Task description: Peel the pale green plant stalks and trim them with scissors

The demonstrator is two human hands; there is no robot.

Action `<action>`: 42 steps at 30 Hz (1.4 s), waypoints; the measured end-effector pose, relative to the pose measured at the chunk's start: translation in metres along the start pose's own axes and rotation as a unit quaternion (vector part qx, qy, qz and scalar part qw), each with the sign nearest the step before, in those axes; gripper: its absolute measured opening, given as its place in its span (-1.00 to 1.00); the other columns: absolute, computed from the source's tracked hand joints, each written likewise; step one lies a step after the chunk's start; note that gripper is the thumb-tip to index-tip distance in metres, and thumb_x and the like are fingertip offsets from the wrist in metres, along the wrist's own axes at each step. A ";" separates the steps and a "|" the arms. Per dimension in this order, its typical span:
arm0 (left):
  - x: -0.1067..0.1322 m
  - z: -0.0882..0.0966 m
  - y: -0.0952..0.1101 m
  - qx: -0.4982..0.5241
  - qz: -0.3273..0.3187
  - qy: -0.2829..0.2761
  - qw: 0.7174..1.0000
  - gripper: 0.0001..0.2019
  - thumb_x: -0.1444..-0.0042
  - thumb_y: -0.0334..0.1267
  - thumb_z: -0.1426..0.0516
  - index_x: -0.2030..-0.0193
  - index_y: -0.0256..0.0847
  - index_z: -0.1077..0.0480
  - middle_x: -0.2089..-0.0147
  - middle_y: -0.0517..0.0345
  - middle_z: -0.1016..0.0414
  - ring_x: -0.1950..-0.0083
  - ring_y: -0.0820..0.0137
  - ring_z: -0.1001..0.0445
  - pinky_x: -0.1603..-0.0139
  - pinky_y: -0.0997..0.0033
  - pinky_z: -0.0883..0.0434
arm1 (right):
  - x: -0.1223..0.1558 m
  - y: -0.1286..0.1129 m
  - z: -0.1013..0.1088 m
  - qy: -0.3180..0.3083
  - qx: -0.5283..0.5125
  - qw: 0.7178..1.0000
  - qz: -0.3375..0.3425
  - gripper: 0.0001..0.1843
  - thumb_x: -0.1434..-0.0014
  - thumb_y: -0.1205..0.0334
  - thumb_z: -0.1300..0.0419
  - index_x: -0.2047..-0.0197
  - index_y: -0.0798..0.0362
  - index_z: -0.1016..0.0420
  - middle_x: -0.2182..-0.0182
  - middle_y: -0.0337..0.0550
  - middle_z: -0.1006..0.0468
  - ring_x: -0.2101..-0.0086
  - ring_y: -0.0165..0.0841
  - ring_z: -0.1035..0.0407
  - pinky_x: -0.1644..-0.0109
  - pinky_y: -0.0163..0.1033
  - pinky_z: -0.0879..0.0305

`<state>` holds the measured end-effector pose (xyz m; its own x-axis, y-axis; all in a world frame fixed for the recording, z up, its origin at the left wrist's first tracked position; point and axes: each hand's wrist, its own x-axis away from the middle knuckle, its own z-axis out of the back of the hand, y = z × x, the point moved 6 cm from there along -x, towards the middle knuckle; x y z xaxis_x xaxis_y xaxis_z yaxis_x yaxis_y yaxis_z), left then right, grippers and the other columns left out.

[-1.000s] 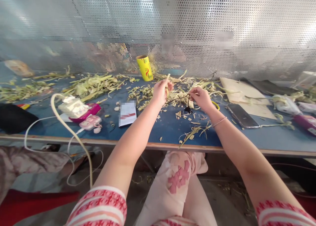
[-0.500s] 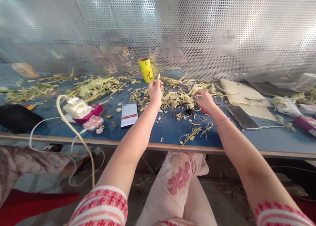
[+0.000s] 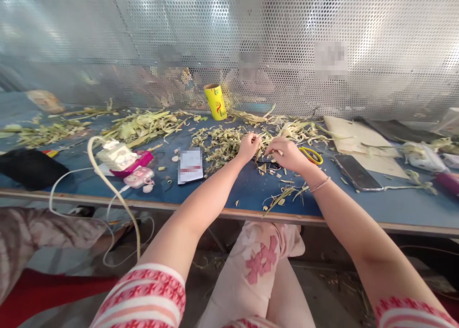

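Observation:
My left hand (image 3: pixel 250 147) is over the middle of the table, fingers pinched together at the edge of a heap of dry, pale plant scraps (image 3: pixel 224 140). Whatever it pinches is too small to make out. Close beside it on the right, my right hand (image 3: pixel 286 154) has its fingers curled inward, pointing toward the left hand. Its grip is partly hidden, and any small thing in it cannot be named. Just right of that wrist lies a yellow looped object (image 3: pixel 311 156), partly covered by the hand. Dark thin strands show below the fingers.
A yellow cardboard tube (image 3: pixel 215 102) stands behind the heap, before a perforated metal panel (image 3: pixel 215 36). To the left are a phone-like screen (image 3: pixel 190 166), a cabled charger (image 3: pixel 116 156) and leafy stalks (image 3: pixel 143 127). A dark phone (image 3: pixel 357 172) and brown cardboard (image 3: pixel 362 136) lie right.
My left hand has moved right and down from beside the tube, where it held a short pale piece upright. My right hand has shifted slightly left, uncovering the yellow loop.

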<state>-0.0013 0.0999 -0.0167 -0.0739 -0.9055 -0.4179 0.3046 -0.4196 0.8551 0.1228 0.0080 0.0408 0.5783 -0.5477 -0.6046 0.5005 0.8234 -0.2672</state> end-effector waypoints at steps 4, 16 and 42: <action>-0.001 0.000 -0.005 0.052 0.043 0.014 0.998 -0.88 -0.20 -0.30 -0.03 0.36 -0.24 -0.25 0.45 0.25 -0.37 0.60 0.58 -0.26 0.47 0.53 -0.25 | 0.001 -0.004 -0.029 -0.134 0.073 0.988 -0.019 -0.69 0.00 0.49 -0.01 0.36 0.10 -0.57 0.33 -0.07 -0.57 0.21 -0.27 -0.38 0.00 -0.19 -0.27; 0.000 -0.008 -0.001 -0.106 0.020 -0.015 0.994 -0.89 -0.16 -0.32 -0.06 0.36 -0.26 -0.35 0.35 0.08 -0.50 0.30 0.40 -0.44 0.18 0.41 -0.35 | 0.006 0.019 -0.045 -0.193 0.186 0.954 -0.131 -0.76 -0.13 0.41 -0.07 0.25 0.10 -0.57 0.25 -0.04 -0.56 0.14 -0.26 -0.39 0.07 -0.25 -0.26; 0.016 -0.035 0.015 -0.299 -0.040 -0.101 0.948 -0.84 -0.22 -0.44 0.10 0.17 -0.36 -0.27 0.14 -0.29 -0.43 0.05 0.13 -0.45 0.05 0.21 -0.32 | 0.004 0.045 -0.005 0.015 -0.131 0.967 -0.220 -0.93 -0.17 0.24 -0.02 0.34 0.03 -0.26 0.42 -0.19 -0.49 0.34 -0.36 -0.38 0.14 -0.17 -0.33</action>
<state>0.0356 0.0817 -0.0211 -0.2813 -0.8911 -0.3560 0.7700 -0.4310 0.4705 0.1447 0.0436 0.0227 0.3261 -0.8521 -0.4093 0.5112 0.5231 -0.6819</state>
